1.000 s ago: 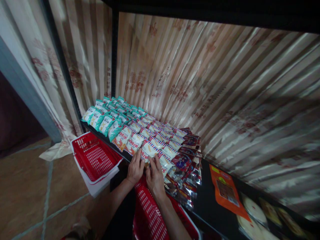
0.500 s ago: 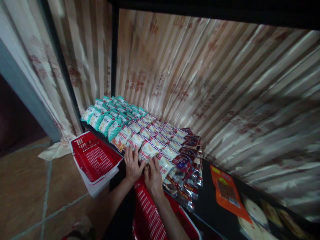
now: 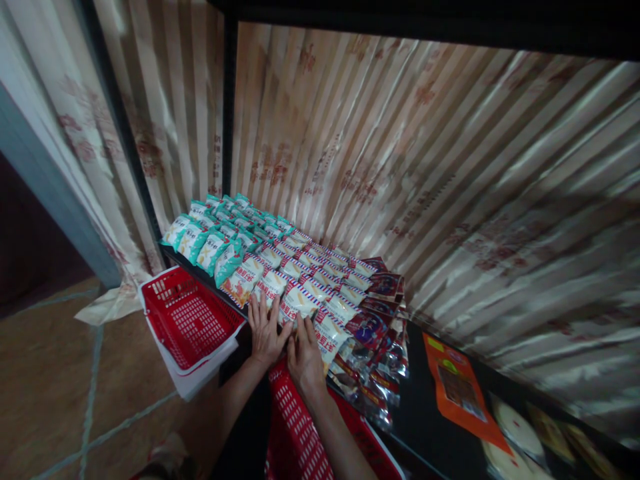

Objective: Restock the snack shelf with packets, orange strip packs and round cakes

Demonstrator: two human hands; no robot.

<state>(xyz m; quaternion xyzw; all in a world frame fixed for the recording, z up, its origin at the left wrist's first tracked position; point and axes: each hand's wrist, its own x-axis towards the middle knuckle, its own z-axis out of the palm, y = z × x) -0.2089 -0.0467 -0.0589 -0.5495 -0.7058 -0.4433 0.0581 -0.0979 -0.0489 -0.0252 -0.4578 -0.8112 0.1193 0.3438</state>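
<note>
My left hand (image 3: 267,333) lies with its fingers spread over the lower front of the white snack packets (image 3: 270,287) with red lettering. Beside it, my right hand (image 3: 305,360) rests its outstretched fingers against the lower edge of a neighbouring white packet (image 3: 299,303); neither hand grips one. The two thumbs are close together. Rows of these packets lean back on the black shelf (image 3: 415,393). Teal snack packets (image 3: 213,247) stand in rows to their left, and dark purple packets (image 3: 370,327) overlap to their right.
A red basket (image 3: 187,360) with a white rim sits on the tiled floor at the left. Another red basket (image 3: 300,427) is below my forearms. An orange pouch (image 3: 460,387) and round pale packs (image 3: 515,423) lie farther right. A pleated curtain (image 3: 425,167) hangs behind, beside a black post (image 3: 229,100).
My right hand's fingers have drawn closer together and shifted slightly left, off the rightmost front packet, showing more of it. My left hand stays nearly in place.
</note>
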